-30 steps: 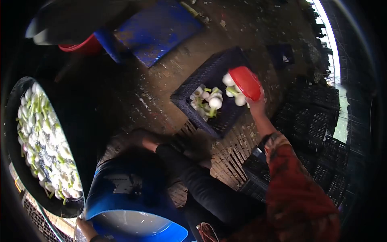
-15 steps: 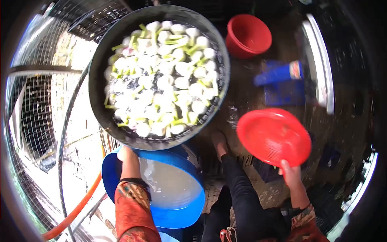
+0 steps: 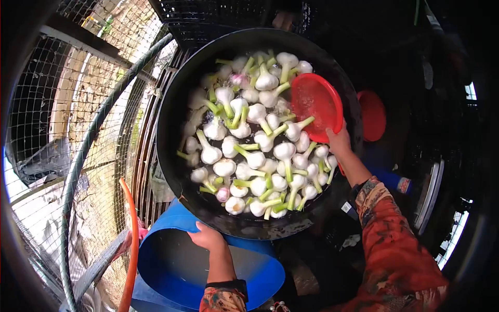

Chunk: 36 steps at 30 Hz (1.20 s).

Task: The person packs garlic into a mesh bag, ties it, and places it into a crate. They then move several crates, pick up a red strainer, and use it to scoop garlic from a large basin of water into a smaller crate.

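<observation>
A large round black pan (image 3: pixel 171 161) holds water and many white garlic bulbs (image 3: pixel 224 167) with cut green stems. My right hand (image 3: pixel 339 139) grips the rim of a red plastic basin (image 3: pixel 313 102), which is tilted among the bulbs at the pan's right side. Below the pan is a blue tub (image 3: pixel 208 281) with cloudy water in it. My left hand (image 3: pixel 209 238) is over the tub's rim near the pan's lower edge, its thumb apart and its other fingers mostly hidden.
Another red container (image 3: pixel 372 115) stands right of the pan. A blue object (image 3: pixel 387 179) lies lower right. Wire mesh (image 3: pixel 104 67), a dark hose (image 3: pixel 86 151) and an orange pipe (image 3: pixel 131 244) are at the left.
My right hand has brought the red basin up and left, from beside the pan into it. The view has shifted, with the pan now farther right. My left hand remains near the tub's rim.
</observation>
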Available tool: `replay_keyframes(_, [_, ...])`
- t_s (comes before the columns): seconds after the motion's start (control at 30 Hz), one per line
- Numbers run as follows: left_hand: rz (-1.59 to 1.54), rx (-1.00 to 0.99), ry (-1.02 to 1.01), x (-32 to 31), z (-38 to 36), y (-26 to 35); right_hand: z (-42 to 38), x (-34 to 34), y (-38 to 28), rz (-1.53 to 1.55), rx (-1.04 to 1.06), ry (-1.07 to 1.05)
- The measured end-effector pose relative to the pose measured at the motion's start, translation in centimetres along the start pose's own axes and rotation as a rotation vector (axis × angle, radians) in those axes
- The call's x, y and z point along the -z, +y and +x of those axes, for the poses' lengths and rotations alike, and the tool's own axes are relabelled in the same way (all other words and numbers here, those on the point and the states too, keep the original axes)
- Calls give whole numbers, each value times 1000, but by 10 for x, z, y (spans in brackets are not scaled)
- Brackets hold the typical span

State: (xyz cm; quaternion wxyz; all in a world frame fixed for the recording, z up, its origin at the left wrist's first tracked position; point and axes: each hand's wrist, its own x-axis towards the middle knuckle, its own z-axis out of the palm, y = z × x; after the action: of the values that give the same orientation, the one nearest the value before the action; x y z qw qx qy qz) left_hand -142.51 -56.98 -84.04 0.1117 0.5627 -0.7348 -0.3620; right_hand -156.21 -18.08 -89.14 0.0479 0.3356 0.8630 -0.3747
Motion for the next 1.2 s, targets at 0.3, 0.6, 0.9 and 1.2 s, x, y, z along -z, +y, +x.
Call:
replay_keyframes(0.3, [91,-28,-15,0,0,-3,-5,-162,-77,876,-666,-774])
replay_keyframes(0.6, [60,-93,-53,4,3,-11,-62,-166,-76,1003,-543,-873])
replay_keyframes(0.9, [22,-94,-75,5,5,-15,-109,-88,-48,1118,-483,-1021])
replay_keyframes(1.2, [135,-150,-92,4,12,-28,-175,28,-5,1142,-434,-779])
